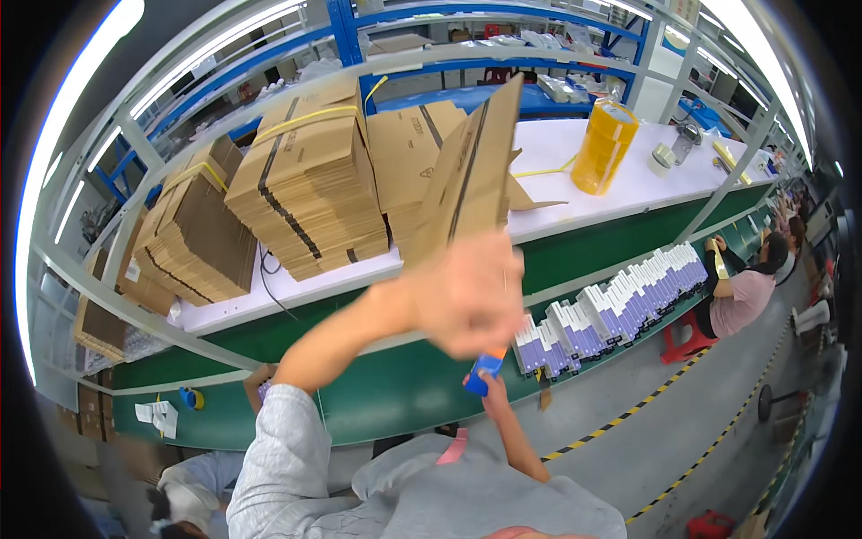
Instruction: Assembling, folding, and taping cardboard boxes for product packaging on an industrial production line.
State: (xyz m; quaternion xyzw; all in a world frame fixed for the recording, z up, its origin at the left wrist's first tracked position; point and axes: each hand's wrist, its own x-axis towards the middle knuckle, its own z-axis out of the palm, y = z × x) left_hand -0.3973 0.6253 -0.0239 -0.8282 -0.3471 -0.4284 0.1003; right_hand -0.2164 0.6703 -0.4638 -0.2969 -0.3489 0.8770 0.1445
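My left hand [471, 292] is raised over the bench, a little blurred, its fingers closed at the lower end of a folded flat cardboard box [471, 171]. The brown box stands up tilted, with a dark stripe of tape along it. Lower down, close to my body, my right hand [493, 398] is wrapped round a blue tape dispenser [483, 373] with an orange part at its top. Just right of the dispenser, several slim white and purple boxes [611, 310] stand in rows on the green conveyor belt [377, 395].
Strapped stacks of flat cardboard boxes [305, 180] fill the left of the white shelf [548, 162]. Yellow tape rolls [606, 148] stand farther right. A worker [750, 292] sits by a red stool [687, 341]; another person [193, 490] is at lower left. Metal posts frame the bench.
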